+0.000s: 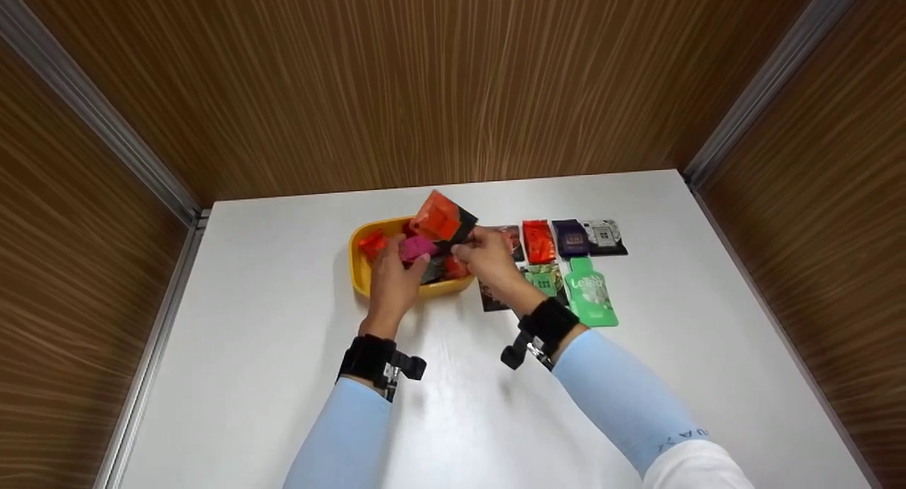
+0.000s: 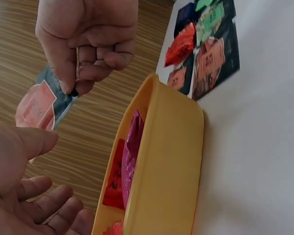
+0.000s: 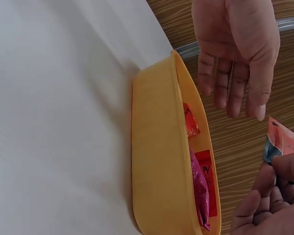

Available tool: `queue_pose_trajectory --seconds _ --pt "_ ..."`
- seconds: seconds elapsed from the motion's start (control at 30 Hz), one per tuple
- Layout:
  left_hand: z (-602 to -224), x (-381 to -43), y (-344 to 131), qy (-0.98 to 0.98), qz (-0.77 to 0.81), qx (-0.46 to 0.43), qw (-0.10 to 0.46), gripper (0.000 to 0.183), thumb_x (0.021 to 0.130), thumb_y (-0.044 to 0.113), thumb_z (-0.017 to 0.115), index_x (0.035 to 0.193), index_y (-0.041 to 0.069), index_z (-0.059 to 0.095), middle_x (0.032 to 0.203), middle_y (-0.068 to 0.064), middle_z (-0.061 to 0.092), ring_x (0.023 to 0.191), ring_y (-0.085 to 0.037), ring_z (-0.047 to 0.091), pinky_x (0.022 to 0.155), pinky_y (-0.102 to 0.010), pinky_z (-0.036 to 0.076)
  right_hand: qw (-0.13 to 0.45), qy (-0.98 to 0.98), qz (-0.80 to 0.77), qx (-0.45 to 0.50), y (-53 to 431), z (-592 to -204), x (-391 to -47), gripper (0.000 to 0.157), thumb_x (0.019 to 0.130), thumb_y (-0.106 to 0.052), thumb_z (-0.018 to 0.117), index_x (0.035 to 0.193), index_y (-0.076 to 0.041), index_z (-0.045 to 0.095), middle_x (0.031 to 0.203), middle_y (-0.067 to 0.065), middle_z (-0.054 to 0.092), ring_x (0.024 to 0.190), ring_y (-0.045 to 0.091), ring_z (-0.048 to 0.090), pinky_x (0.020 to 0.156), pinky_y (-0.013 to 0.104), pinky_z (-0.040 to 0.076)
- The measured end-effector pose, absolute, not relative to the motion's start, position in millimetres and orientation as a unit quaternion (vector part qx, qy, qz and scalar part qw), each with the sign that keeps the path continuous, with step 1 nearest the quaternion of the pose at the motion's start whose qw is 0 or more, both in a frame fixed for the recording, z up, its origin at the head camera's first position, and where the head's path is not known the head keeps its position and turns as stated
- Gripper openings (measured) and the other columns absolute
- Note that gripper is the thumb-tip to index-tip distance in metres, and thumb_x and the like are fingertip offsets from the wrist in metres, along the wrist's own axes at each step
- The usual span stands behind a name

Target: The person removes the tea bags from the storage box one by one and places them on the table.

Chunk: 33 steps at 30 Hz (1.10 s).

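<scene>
Holding orange packet [image 1: 437, 219] by its dark end in right hand [image 1: 493, 260], pinched between thumb and fingers; touching right hand, apart from left hand [image 1: 394, 277]. With left hand loosely open, grasping nothing. In head view, held aloft over far side of yellow tub [image 1: 446, 286], up-left of right hand. Points orange end up-left; slants lengthwise down-right to the pinch.
</scene>
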<state>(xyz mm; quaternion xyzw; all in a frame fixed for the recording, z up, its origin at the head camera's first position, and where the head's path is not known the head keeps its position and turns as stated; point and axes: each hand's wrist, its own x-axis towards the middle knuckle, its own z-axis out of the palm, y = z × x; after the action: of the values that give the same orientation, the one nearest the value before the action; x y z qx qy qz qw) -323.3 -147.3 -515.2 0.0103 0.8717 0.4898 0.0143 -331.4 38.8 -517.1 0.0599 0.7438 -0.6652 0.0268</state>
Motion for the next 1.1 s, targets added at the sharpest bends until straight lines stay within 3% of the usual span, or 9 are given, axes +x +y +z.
queue_pose_trajectory --seconds 0.17,0.3,0.43,0.57,0.7,0.83,1.1 --pt "-510.3 -308.9 -131.7 0.832 0.554 0.02 0.034 0.049 0.103 0.033 0.069 0.144 0.008 0.059 0.134 -0.01 0.068 0.125 -0.027 0.063 0.105 -0.044 0.054 0.025 0.725 -0.686 0.062 45.8 -519.8 -306.2 0.023 0.092 -0.003 0.073 0.115 0.004 0.072 0.085 0.007 0.073 0.071 0.014 0.061 0.065 0.029 0.05" --pt "-511.0 -297.1 -122.5 0.821 0.568 0.031 0.041 0.029 0.104 0.032 0.069 0.123 0.012 0.072 0.116 -0.006 0.075 0.111 -0.023 0.068 0.094 -0.041 0.058 0.036 0.722 -0.689 0.049 51.5 -528.6 -290.1 0.022 0.091 -0.004 0.075 0.112 0.003 0.074 0.084 0.009 0.074 0.07 0.015 0.06 0.062 0.027 0.048" --pt "-513.4 -287.9 -119.0 0.824 0.562 0.061 0.032 0.019 0.105 0.026 0.067 0.111 0.008 0.072 0.104 -0.009 0.077 0.096 -0.022 0.071 0.086 -0.039 0.06 0.016 0.722 -0.691 0.034 64.3 -535.6 -280.3 0.025 0.092 -0.007 0.078 0.114 0.003 0.073 0.092 0.006 0.075 0.08 0.014 0.065 0.071 0.026 0.055" --pt "-516.8 -280.5 -118.1 0.851 0.516 0.097 0.021 0.017 0.105 0.022 0.067 0.113 0.008 0.071 0.094 -0.008 0.076 0.082 -0.019 0.069 0.076 -0.036 0.059 -0.023 0.734 -0.679 0.001 81.1 -539.6 -271.7 0.022 0.094 -0.004 0.077 0.113 0.005 0.071 0.099 0.011 0.074 0.087 0.014 0.07 0.077 0.025 0.061" --pt "-521.9 -273.9 -115.1 0.871 0.475 0.121 0.025 0.015 0.103 0.022 0.069 0.109 0.009 0.073 0.084 -0.005 0.072 0.073 -0.015 0.065 0.067 -0.033 0.055 -0.039 0.761 -0.648 -0.017 94.3 -545.5 -262.3 0.015 0.095 -0.004 0.077 0.106 0.005 0.073 0.093 0.009 0.073 0.081 0.012 0.069 0.073 0.024 0.06" --pt "-527.8 -269.7 -110.0 0.878 0.457 0.138 0.029 0.013 0.102 0.021 0.071 0.098 0.008 0.071 0.078 -0.003 0.069 0.069 -0.013 0.063 0.063 -0.03 0.054 -0.04 0.779 -0.626 -0.006 102.2 -556.5 -254.9 0.011 0.094 -0.007 0.078 0.096 0.003 0.074 0.08 0.0 0.068 0.072 0.01 0.06 0.065 0.022 0.051" --pt "-541.7 -264.5 -96.6 0.888 0.436 0.147 0.029 0.01 0.1 0.019 0.073 0.096 0.009 0.072 0.078 -0.002 0.07 0.072 -0.014 0.061 0.067 -0.03 0.051 -0.016 0.768 -0.639 0.045 111.0 -576.1 -243.5 0.01 0.097 -0.008 0.075 0.096 0.002 0.072 0.069 -0.004 0.059 0.062 0.01 0.051 0.055 0.022 0.042"
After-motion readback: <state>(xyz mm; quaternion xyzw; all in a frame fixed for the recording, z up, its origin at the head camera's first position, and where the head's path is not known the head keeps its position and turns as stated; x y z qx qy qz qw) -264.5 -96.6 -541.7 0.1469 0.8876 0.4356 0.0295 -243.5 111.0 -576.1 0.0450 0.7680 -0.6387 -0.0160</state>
